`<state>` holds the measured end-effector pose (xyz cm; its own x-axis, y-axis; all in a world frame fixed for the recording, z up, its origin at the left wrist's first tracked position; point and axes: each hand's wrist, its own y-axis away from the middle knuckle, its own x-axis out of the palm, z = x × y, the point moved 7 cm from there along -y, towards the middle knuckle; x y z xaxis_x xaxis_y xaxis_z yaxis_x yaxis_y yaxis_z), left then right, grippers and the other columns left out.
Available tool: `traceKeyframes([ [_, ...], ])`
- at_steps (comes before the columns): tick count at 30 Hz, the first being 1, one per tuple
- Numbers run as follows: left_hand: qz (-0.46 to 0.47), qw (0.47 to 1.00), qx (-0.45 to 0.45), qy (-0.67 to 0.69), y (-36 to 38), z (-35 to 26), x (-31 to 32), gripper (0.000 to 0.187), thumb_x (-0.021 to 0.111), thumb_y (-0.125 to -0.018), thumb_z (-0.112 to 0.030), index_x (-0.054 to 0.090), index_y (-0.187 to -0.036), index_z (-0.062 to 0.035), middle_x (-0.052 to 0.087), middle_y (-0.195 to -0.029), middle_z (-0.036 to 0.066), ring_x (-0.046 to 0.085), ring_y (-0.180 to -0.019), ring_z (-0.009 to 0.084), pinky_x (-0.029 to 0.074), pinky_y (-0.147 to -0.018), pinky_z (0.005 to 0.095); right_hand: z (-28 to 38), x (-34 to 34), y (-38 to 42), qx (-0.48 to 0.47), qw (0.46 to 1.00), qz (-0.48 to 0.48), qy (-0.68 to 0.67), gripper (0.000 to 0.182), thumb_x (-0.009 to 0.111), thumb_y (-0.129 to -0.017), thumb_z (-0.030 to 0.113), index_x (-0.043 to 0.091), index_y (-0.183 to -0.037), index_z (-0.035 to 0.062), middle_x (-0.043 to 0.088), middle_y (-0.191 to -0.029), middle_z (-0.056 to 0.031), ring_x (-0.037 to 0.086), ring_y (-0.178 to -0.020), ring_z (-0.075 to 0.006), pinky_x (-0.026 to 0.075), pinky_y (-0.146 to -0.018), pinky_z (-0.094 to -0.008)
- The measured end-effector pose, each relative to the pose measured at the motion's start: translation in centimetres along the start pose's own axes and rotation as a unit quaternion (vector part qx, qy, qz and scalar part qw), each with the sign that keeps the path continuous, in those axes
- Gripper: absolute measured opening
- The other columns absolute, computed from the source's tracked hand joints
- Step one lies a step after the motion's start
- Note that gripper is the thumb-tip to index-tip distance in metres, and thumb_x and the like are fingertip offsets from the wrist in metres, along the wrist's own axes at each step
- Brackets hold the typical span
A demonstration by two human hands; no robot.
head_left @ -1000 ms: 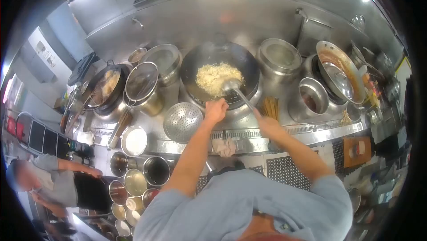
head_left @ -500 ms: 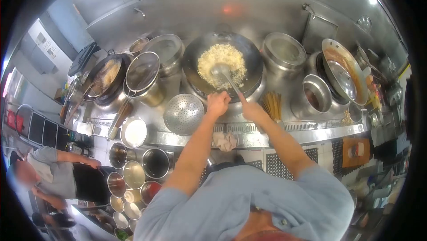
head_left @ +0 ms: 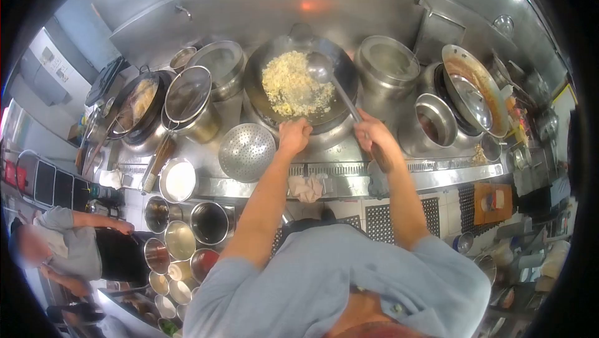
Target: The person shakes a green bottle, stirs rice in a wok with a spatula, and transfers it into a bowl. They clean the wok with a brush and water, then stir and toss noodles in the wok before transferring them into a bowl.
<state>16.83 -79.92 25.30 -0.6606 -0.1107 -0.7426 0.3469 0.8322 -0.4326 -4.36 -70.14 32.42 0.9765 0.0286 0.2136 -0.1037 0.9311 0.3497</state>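
A large dark wok [head_left: 345, 91] sits on the middle burner, holding a loose heap of yellow-and-white fried rice [head_left: 293, 85] towards its left side. My left hand [head_left: 294, 135] is closed at the wok's near rim; the part it grips is hidden under the fingers. My right hand [head_left: 377, 133] is wrapped round the shaft of a metal ladle [head_left: 320, 68], whose wooden end points back along my forearm. The ladle's round bowl rests at the right edge of the rice, inside the wok. Below my left hand a folded cloth [head_left: 306, 188] lies on the counter edge.
A perforated strainer [head_left: 247, 152] lies left of the wok. Lidded pots [head_left: 388, 60] flank it, with a steel pot [head_left: 435, 121] and a sauce-stained pan [head_left: 458, 60] at right. Seasoning containers [head_left: 181, 240] crowd the lower left, near another person [head_left: 75, 244].
The ladle has gone from the middle of the rice to its right edge, my right hand moving right with it. The rice sits further left in the wok. The view has shifted slightly.
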Motion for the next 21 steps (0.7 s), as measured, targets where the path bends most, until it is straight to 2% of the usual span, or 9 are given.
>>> traceKeyframes([
  [3,0.000,1.000,-0.007,0.011,0.5,0.2,0.6,0.012,0.062,-0.084,-0.024,0.063,-0.083,-0.0120,0.067,-0.079,0.009,0.059,-0.085,0.0319,0.037,-0.088,0.0450,-0.9,-0.9,-3.1,0.011,0.979,-0.017,-0.205,0.075,0.052,-0.087,0.007,0.013,-0.151,0.0091,0.046,-0.061,0.0003,0.040,-0.041,-0.0094,0.034,-0.037,-0.0255],
  [4,0.001,1.000,-0.006,0.012,0.2,0.0,0.3,0.012,0.062,-0.084,-0.024,0.062,-0.083,-0.0119,0.067,-0.080,0.009,0.059,-0.085,0.0320,0.037,-0.088,0.0450,-0.2,-0.6,-3.8,-0.005,0.989,-0.056,-0.139,0.063,0.054,-0.087,0.007,0.029,-0.144,0.0065,0.046,-0.062,0.0019,0.040,-0.042,-0.0078,0.032,-0.037,-0.0234],
  [7,0.008,1.000,0.008,0.007,0.3,-0.4,-0.4,0.012,0.061,-0.084,-0.024,0.063,-0.083,-0.0121,0.067,-0.080,0.009,0.059,-0.086,0.0323,0.037,-0.088,0.0448,1.1,0.7,-2.7,-0.032,0.995,-0.089,-0.026,0.052,0.054,-0.087,0.007,0.037,-0.136,0.0055,0.046,-0.063,0.0032,0.041,-0.044,-0.0065,0.031,-0.039,-0.0220],
  [8,0.008,1.000,0.006,0.003,0.1,-0.5,-0.7,0.012,0.061,-0.084,-0.024,0.063,-0.083,-0.0122,0.067,-0.080,0.009,0.059,-0.087,0.0323,0.037,-0.088,0.0448,0.7,0.6,-2.9,-0.030,0.995,-0.005,-0.098,0.051,0.054,-0.087,0.008,0.038,-0.135,0.0051,0.046,-0.064,0.0030,0.040,-0.045,-0.0059,0.031,-0.039,-0.0217],
  [11,0.019,1.000,0.005,0.009,0.2,-0.8,-0.3,0.012,0.061,-0.084,-0.024,0.063,-0.083,-0.0122,0.066,-0.080,0.010,0.059,-0.088,0.0325,0.037,-0.088,0.0450,-1.3,0.3,-4.7,-0.008,0.989,0.001,-0.151,0.058,0.054,-0.087,0.008,0.034,-0.142,0.0101,0.045,-0.064,0.0027,0.039,-0.044,-0.0061,0.029,-0.039,-0.0220],
  [14,0.023,1.000,-0.003,0.014,-0.1,-0.7,-0.6,0.012,0.061,-0.084,-0.024,0.063,-0.083,-0.0120,0.067,-0.080,0.010,0.059,-0.088,0.0328,0.037,-0.089,0.0454,0.2,1.4,-4.5,-0.027,0.992,-0.122,0.037,0.053,0.054,-0.088,0.009,0.040,-0.138,0.0123,0.045,-0.063,0.0032,0.037,-0.043,-0.0056,0.028,-0.039,-0.0222],
  [17,0.018,1.000,-0.009,-0.013,-0.6,-1.2,-1.0,0.013,0.061,-0.084,-0.024,0.063,-0.082,-0.0116,0.067,-0.080,0.011,0.060,-0.088,0.0332,0.037,-0.089,0.0459,-1.3,0.4,-4.4,-0.024,0.989,-0.014,-0.142,0.049,0.051,-0.088,0.008,0.042,-0.137,0.0108,0.045,-0.063,0.0033,0.038,-0.043,-0.0060,0.030,-0.040,-0.0224],
  [19,0.022,1.000,-0.003,-0.018,-0.1,-1.5,-0.9,0.014,0.061,-0.084,-0.025,0.063,-0.082,-0.0112,0.067,-0.080,0.011,0.060,-0.087,0.0336,0.037,-0.089,0.0464,-2.4,-0.7,-5.2,-0.029,0.998,-0.055,0.022,0.057,0.051,-0.084,0.008,0.037,-0.140,0.0052,0.055,-0.069,-0.0059,0.047,-0.045,-0.0136,0.039,-0.043,-0.0285],
  [21,0.056,0.998,-0.025,-0.005,0.2,-1.6,-1.0,0.013,0.060,-0.084,-0.023,0.063,-0.082,-0.0100,0.067,-0.078,0.011,0.060,-0.087,0.0339,0.036,-0.088,0.0470,-2.3,-0.1,-6.2,-0.056,0.950,-0.141,0.272,0.063,0.052,-0.082,0.008,0.034,-0.142,0.0040,0.061,-0.075,-0.0137,0.054,-0.048,-0.0201,0.044,-0.046,-0.0329],
])
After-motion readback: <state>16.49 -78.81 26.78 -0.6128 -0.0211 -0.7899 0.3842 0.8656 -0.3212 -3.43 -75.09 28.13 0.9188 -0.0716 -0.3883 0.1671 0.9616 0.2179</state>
